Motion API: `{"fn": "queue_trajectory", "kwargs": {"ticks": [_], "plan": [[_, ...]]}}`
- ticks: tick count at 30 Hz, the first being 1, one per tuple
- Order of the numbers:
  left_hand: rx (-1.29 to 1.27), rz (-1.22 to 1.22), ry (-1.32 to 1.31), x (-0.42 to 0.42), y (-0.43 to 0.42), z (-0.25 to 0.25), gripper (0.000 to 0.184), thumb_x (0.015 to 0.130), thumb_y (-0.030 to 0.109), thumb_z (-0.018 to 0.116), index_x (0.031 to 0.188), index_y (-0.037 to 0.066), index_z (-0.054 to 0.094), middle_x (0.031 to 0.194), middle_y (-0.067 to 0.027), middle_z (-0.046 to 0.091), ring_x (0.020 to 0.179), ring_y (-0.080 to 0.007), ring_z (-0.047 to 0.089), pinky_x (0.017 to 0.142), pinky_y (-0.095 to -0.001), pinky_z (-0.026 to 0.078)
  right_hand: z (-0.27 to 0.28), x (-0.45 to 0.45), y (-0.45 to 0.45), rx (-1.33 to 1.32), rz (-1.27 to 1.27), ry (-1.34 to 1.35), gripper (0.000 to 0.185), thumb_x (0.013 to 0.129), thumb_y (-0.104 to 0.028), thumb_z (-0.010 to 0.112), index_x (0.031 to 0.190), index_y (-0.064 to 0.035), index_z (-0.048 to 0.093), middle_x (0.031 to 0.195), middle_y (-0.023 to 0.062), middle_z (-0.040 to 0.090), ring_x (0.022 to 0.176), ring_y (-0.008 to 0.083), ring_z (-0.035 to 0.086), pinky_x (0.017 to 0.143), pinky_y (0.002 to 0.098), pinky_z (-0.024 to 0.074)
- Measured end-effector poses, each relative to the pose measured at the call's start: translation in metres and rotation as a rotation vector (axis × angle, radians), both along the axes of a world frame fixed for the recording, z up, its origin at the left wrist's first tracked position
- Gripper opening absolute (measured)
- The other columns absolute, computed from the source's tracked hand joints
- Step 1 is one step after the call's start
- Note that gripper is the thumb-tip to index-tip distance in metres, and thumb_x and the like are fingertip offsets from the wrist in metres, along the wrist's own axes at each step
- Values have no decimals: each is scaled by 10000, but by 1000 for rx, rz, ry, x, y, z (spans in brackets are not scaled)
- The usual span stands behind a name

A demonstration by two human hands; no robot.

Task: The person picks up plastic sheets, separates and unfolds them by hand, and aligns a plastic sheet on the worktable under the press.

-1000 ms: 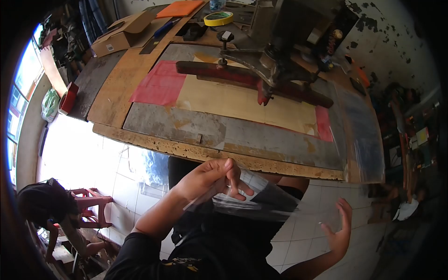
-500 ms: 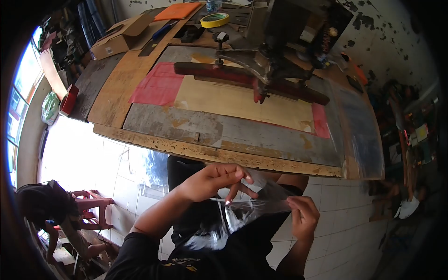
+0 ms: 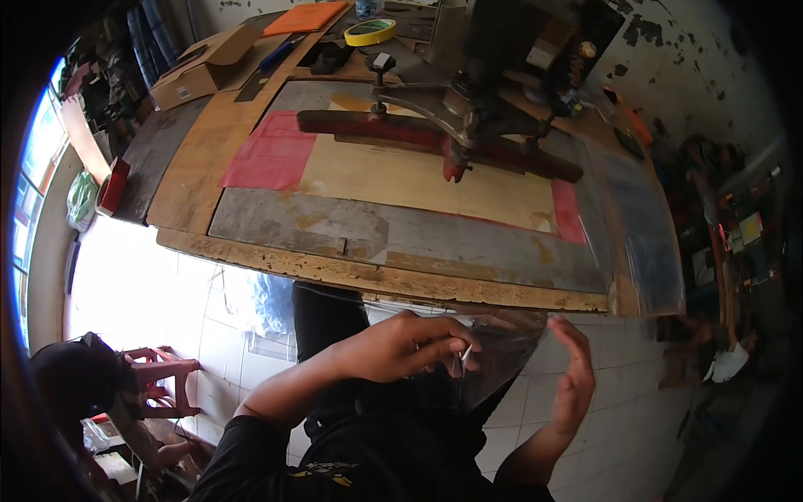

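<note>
My left hand [image 3: 410, 345] pinches a clear plastic sheet [image 3: 502, 347] in front of the table's near edge, above my lap. To its right, my right hand [image 3: 574, 376] is raised with its fingers extended, close beside the far edge of the plastic. Whether its fingertips touch the plastic is hard to tell. Beyond both hands lies a grey metal plate [image 3: 293, 217] with a yellow sheet [image 3: 418, 181] and pink pieces [image 3: 266, 152] at its ends. A dark red bar [image 3: 376, 130] on a metal arm stands over the yellow sheet.
A cardboard box [image 3: 205, 71], yellow tape [image 3: 370, 33] and an orange folder [image 3: 305, 18] are at the back. Clear plastic sheets [image 3: 648, 226] lie at the right end. Another person [image 3: 84, 376] is at lower left beside a red stool [image 3: 163, 376].
My right hand came in to grasp the plastic, then opened and shifted slightly right. My left hand moved right with the plastic, which hangs differently now. The view shifted slightly.
</note>
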State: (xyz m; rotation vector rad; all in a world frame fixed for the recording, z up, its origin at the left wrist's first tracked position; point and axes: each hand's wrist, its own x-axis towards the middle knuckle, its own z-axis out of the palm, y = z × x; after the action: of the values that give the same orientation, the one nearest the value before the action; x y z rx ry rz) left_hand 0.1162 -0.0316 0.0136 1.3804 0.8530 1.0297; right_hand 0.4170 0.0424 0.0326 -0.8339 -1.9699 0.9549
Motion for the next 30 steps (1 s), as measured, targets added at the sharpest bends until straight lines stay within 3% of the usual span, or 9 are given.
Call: {"fn": "queue_trajectory", "kwargs": {"ticks": [1, 3, 4, 6, 9, 10, 16, 22, 30], "plan": [[48, 6, 50, 4, 1, -1, 254, 1141, 143, 539, 1296, -5, 675, 1128, -104, 806, 974, -187, 788, 780, -305, 627, 2, -13, -6, 34, -1, 34, 755, 980, -564, 671, 1394, 67, 644, 1430, 187, 661, 1431, 375, 553, 1227, 521, 386], [146, 17, 152, 12, 2, -6, 237, 1115, 125, 596, 1283, 8, 715, 1078, -112, 810, 960, -199, 794, 795, -334, 623, 10, -39, -14, 111, 88, -64, 747, 898, -497, 826, 1383, 44, 651, 1408, 202, 666, 1407, 399, 568, 1193, 539, 423], [206, 87, 184, 17, 3, -12, 209, 1065, 148, 668, 1232, 50, 747, 965, -116, 808, 895, -283, 803, 778, -379, 625, 11, -52, -16, 111, 84, -62, 747, 898, -497, 826, 1383, 44, 651, 1408, 202, 666, 1407, 399, 568, 1193, 539, 423], [232, 142, 229, 18, 0, -11, 202, 1046, 150, 695, 1213, 57, 759, 987, -116, 813, 899, -293, 803, 780, -384, 627, 11, -68, -19, 159, 113, -204, 643, 836, -291, 924, 1351, -1, 672, 1348, 194, 701, 1316, 392, 637, 1123, 514, 491], [242, 251, 292, 15, -2, -12, 185, 996, 147, 759, 1153, 53, 787, 1050, -132, 818, 906, -312, 804, 778, -396, 633, 0, -70, -17, 68, 92, -217, 596, 798, -167, 943, 1320, -35, 687, 1268, 161, 743, 1208, 362, 696, 1052, 462, 544], [266, 274, 293, 14, -2, -13, 181, 990, 147, 766, 1140, 47, 790, 1036, -130, 816, 890, -309, 803, 766, -394, 631, -1, -70, -18, 93, 80, -216, 508, 828, -121, 910, 1290, -45, 712, 1175, 125, 779, 1093, 323, 742, 1009, 422, 563], [390, 340, 358, 16, 2, -20, 212, 950, 99, 775, 1156, 48, 766, 949, -115, 792, 828, -295, 793, 726, -399, 621, -7, -69, -11, 86, 50, -127, 364, 837, -52, 891, 1182, -26, 775, 1074, 131, 791, 991, 289, 763, 905, 392, 581], [527, 371, 539, 20, 4, -20, 253, 917, 103, 777, 1164, 79, 729, 880, -109, 754, 777, -321, 766, 699, -430, 614, -13, -69, -8, 144, 15, -62, 399, 788, 32, 898, 1166, 1, 775, 1021, 128, 780, 938, 262, 749, 824, 349, 580], [574, 419, 571, 22, 4, -16, 216, 917, 119, 785, 1123, 88, 727, 855, -94, 747, 740, -339, 753, 651, -427, 606, -21, -74, -9, 186, -4, -29, 316, 833, 35, 868, 1136, 2, 783, 1031, 120, 774, 925, 255, 746, 810, 350, 580]]}}
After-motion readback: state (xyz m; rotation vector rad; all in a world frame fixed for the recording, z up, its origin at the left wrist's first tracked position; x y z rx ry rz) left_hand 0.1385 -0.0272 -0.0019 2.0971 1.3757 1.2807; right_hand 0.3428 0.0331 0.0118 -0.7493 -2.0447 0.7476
